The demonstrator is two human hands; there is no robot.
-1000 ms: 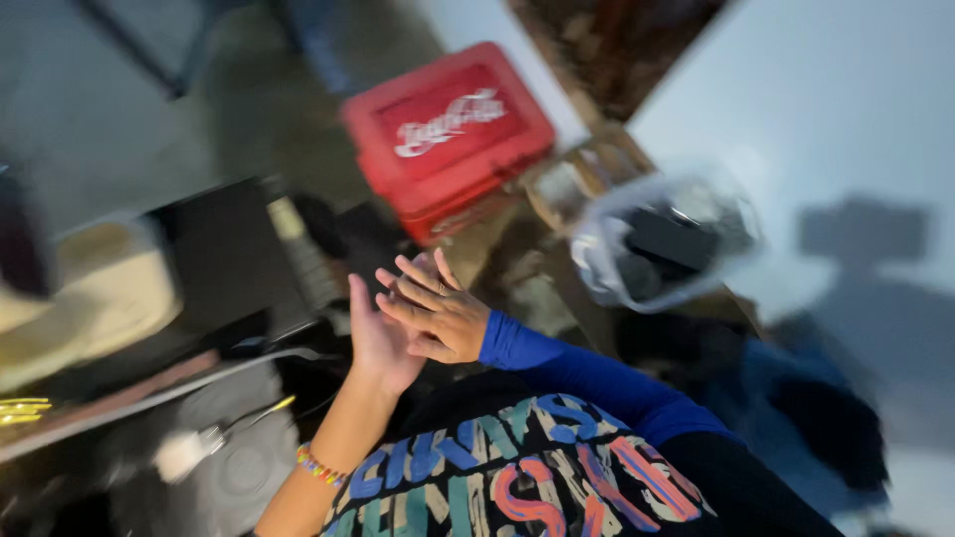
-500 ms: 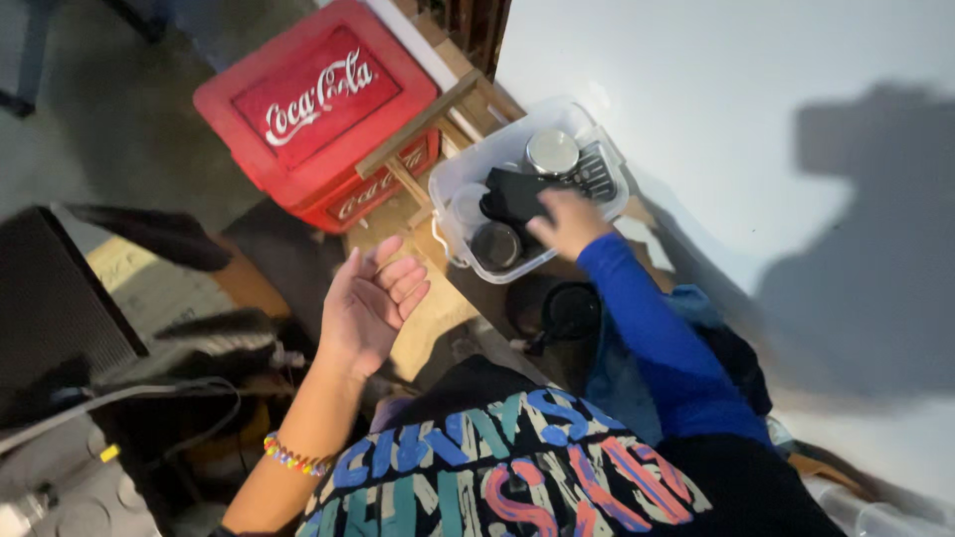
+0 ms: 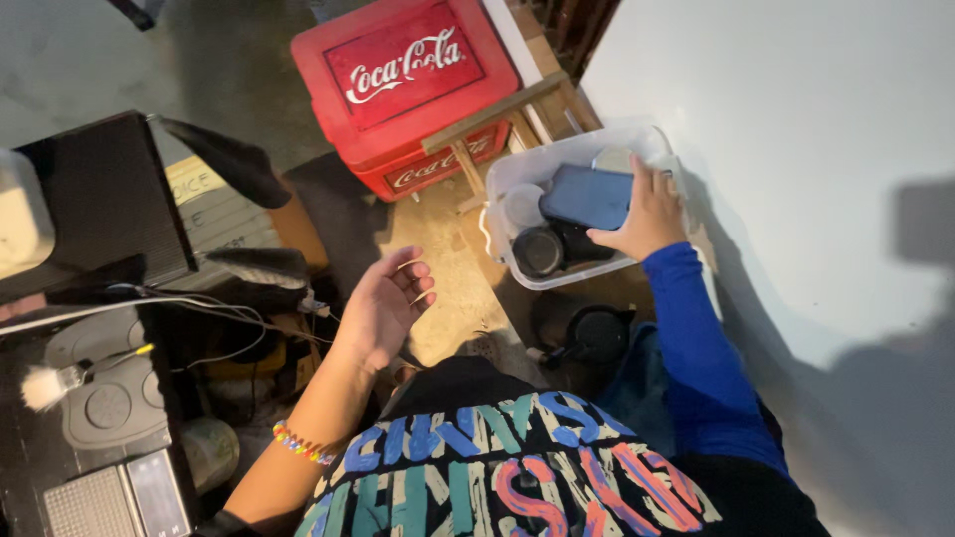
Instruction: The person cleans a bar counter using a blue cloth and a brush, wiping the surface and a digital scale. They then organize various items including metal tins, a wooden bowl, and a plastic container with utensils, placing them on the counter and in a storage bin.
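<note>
My right hand (image 3: 649,214), in a blue sleeve, reaches into a clear plastic bin (image 3: 500,231) and grips the right end of a flat blue rectangular item (image 3: 585,196) lying on top of its contents. Below the blue item inside the bin sits a black round lid-like thing (image 3: 538,251), and a pale round piece (image 3: 521,206) lies beside it. My left hand (image 3: 384,303) hovers palm up over the floor with fingers loosely curled and nothing in it. A beaded bracelet (image 3: 301,444) circles that wrist.
A red cooler box (image 3: 398,80) stands beyond the bin, with a wooden frame (image 3: 494,112) leaning across it. A black pot-like object (image 3: 597,334) sits on the floor under the bin. At left are a black box (image 3: 99,199), cables, a white-tipped brush (image 3: 45,386) and a white wall (image 3: 796,139) at right.
My right hand left my left hand, reached into the bin and took hold of the blue item. My left hand stayed open. The view swung toward the bin.
</note>
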